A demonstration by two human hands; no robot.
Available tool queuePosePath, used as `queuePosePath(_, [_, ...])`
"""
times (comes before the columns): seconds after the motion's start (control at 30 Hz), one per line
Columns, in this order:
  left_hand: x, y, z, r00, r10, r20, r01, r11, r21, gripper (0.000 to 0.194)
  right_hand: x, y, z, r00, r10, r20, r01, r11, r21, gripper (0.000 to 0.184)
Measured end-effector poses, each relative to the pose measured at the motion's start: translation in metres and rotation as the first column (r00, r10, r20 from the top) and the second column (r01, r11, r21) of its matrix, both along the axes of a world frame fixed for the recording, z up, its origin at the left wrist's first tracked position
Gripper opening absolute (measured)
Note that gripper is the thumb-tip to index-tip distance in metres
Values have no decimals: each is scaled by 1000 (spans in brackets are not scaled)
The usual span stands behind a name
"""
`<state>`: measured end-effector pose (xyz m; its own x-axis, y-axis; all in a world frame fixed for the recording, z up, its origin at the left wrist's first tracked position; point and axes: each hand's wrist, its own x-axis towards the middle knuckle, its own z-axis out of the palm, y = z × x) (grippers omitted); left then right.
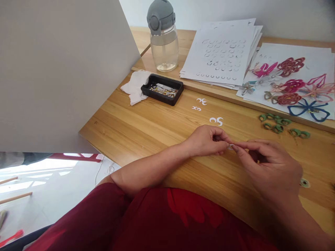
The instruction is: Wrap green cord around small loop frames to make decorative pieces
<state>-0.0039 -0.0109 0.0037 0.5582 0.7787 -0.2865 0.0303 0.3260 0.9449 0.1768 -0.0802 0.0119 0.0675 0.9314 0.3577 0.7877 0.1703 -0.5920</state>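
Observation:
My left hand (pixel 209 141) and my right hand (pixel 273 165) meet above the wooden table, fingertips almost touching. Between them they pinch a small white paper piece (pixel 231 147), mostly covered by the fingers. Its exact shape cannot be made out. Just beyond my left hand lie white crescent-shaped paper cutouts (pixel 213 120). Farther back are more small cutouts (pixel 201 101) in loose groups. Several green curled pieces (pixel 269 126) with thin thread ends lie beyond my right hand. A small round spool (pixel 304 183) shows at the right hand's outer side.
A black tray (pixel 178 99) of beads sits by a white cloth (pixel 136 85). Behind stand a water bottle (pixel 164 52) and paper sheets with crescent cuts (pixel 193 52). Colourful flower ornaments (pixel 291 82) lie on paper at right. A pale panel (pixel 57 69) borders the table's left.

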Motion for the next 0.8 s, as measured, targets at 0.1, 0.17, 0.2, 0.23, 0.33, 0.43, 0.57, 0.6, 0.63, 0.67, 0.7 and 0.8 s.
queuePosePath(0.1, [0, 3, 7, 999, -23, -39, 19, 995, -99, 9, -1, 2, 0, 997, -50, -61, 47, 998, -50, 19])
queuePosePath(0.17, [0, 4, 11, 999, -27, -38, 21, 987, -160, 11, -1, 2, 1, 988, -94, -124, 80, 990, -113, 20])
queuePosePath(0.2, [0, 5, 13, 999, -24, -28, 18, 982, -188, 13, -2, 3, 1, 981, -117, -157, 92, 984, -155, 20])
queuePosePath(0.23, [0, 6, 14, 1000, -21, -14, 18, 977, -214, 16, -1, 3, 2, 973, -134, -189, 96, 975, -198, 21])
queuePosePath(0.33, [0, 7, 13, 999, -9, 34, 18, 961, -276, 30, -1, 3, 4, 948, -178, -264, 94, 949, -302, 24])
queuePosePath(0.43, [1, 7, 11, 999, 2, 46, 12, 954, -299, 45, -2, 3, 5, 935, -202, -291, 98, 936, -337, 25])
queuePosePath(0.57, [1, 6, 9, 1000, -1, 32, 10, 954, -300, 50, -4, 3, 6, 928, -211, -307, 101, 936, -337, 24])
queuePosePath(0.6, [2, 6, 9, 1000, 3, 29, 6, 954, -300, 50, -4, 3, 6, 926, -216, -309, 104, 934, -342, 24])
queuePosePath(0.63, [2, 6, 9, 1000, 6, 27, 2, 954, -300, 50, -5, 3, 6, 924, -223, -311, 108, 932, -347, 24])
queuePosePath(0.67, [2, 6, 8, 1000, 8, 26, 0, 954, -299, 51, -5, 3, 5, 921, -227, -315, 110, 931, -349, 24])
queuePosePath(0.7, [2, 6, 8, 1000, 10, 25, -2, 955, -297, 51, -5, 3, 5, 920, -227, -318, 107, 930, -353, 23])
queuePosePath(0.8, [2, 6, 6, 1000, 9, 21, -3, 959, -285, 51, -5, 3, 4, 922, -213, -324, 95, 934, -344, 23])
